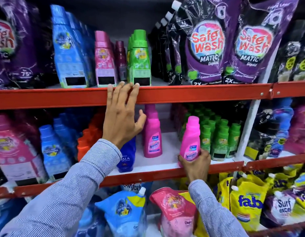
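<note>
At the middle shelf point(167, 149), the right hand point(196, 164) grips a pink Vanish bottle point(190, 137), left hand point(121, 117) spread open.

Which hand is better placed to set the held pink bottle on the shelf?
Right. The right hand grips the pink bottle near its base; the left hand lies open on the red shelf rail, holding nothing.

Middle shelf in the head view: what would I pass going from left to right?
Large pink bottle → light blue bottles → orange bottles → dark blue bottle → standing pink Vanish bottle → held pink Vanish bottle, gripped by the right hand → green bottles → dark pouches.
</note>
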A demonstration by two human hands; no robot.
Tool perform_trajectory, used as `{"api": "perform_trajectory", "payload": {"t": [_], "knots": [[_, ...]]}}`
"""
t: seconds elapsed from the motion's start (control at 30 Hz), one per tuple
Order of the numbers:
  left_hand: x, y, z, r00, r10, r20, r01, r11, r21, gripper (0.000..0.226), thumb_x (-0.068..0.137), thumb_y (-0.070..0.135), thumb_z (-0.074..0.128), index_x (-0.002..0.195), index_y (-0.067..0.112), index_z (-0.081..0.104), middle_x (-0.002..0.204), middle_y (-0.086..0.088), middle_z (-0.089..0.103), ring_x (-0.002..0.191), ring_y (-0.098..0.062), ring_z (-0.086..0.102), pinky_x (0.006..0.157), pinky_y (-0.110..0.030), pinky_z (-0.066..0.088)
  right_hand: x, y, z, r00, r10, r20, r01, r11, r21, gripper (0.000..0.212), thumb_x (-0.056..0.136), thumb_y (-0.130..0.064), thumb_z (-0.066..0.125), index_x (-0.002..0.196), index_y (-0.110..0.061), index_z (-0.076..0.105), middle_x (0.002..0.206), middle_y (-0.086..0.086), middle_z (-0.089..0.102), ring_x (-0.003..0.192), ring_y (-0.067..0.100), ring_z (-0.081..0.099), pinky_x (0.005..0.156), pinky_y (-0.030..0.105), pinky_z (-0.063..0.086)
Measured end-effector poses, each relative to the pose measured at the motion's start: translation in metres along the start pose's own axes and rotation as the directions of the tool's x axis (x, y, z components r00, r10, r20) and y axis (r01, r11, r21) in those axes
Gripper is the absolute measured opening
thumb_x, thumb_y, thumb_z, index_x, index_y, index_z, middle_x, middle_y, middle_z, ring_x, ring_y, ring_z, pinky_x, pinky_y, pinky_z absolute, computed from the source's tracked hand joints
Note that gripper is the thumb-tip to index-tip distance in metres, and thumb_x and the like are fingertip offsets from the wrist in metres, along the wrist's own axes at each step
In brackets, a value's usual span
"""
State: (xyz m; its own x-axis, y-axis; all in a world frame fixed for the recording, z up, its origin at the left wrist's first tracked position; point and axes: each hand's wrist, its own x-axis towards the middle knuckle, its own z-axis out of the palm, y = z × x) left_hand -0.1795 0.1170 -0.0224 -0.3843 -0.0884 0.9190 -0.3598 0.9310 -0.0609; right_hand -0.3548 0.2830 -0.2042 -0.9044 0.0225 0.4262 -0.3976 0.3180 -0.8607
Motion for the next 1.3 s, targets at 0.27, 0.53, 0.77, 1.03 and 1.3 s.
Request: {"api": "perform_trajectory", "payload": {"t": [0.27,0.53,0.77,1.03,1.3], "knots": [[-0.004,-0.029,-0.018,1.000,-0.023,0.004,0.023,1.000,0.019,0.074,0.082,0.035,0.060,0.150,0.013,0.043,0.149,-0.016,0.050,0.144,-0.036,0.041,0.130,-0.052,0.014,-0.028,-0.028,0.029,0.997,-0.069,0.038,0.068,0.997,0.031,0.082,0.042,-0.048,0.091,0.105,-0.010,0.054,0.102,0.009,0.059,0.097,0.027,0.056,0.086,0.036,0.047],[-0.005,-0.047,-0.033,0.999,0.000,0.048,-0.003,0.998,0.056,0.069,0.082,0.031,0.061,0.147,0.013,0.047,0.135,-0.018,0.055,0.133,-0.036,0.048,0.128,-0.057,0.020,-0.053,-0.043,0.062,0.993,-0.014,0.117,0.014,1.000,0.004,0.082,0.043,-0.051,0.090,0.104,-0.009,0.055,0.102,0.009,0.059,0.096,0.027,0.058,0.084,0.032,0.047],[-0.005,-0.047,-0.032,0.999,0.006,0.053,-0.009,0.999,0.042,0.071,0.080,0.029,0.063,0.147,0.013,0.048,0.134,-0.018,0.055,0.132,-0.036,0.049,0.128,-0.055,0.020,-0.061,-0.053,0.073,0.994,0.002,0.113,0.001,1.000,-0.024,0.082,0.041,-0.050,0.090,0.103,-0.010,0.054,0.101,0.009,0.058,0.094,0.029,0.060,0.082,0.035,0.050],[-0.007,-0.049,-0.024,1.000,0.014,0.012,-0.014,0.998,0.054,0.071,0.079,0.028,0.062,0.147,0.014,0.047,0.135,-0.018,0.055,0.134,-0.034,0.048,0.128,-0.054,0.020,-0.064,-0.054,0.074,0.990,-0.018,0.138,0.024,0.999,-0.042,0.083,0.044,-0.049,0.089,0.107,-0.011,0.051,0.105,0.008,0.056,0.097,0.028,0.060,0.085,0.040,0.054],[-0.011,-0.048,-0.022,1.000,0.003,0.016,-0.003,1.000,0.010,0.074,0.081,0.029,0.061,0.151,0.014,0.043,0.146,-0.017,0.050,0.144,-0.036,0.040,0.130,-0.055,0.015,-0.063,-0.045,0.069,0.969,-0.036,0.243,0.021,0.998,0.061,0.090,0.049,-0.046,0.092,0.118,-0.010,0.048,0.116,0.009,0.055,0.108,0.026,0.057,0.093,0.038,0.052]]}}
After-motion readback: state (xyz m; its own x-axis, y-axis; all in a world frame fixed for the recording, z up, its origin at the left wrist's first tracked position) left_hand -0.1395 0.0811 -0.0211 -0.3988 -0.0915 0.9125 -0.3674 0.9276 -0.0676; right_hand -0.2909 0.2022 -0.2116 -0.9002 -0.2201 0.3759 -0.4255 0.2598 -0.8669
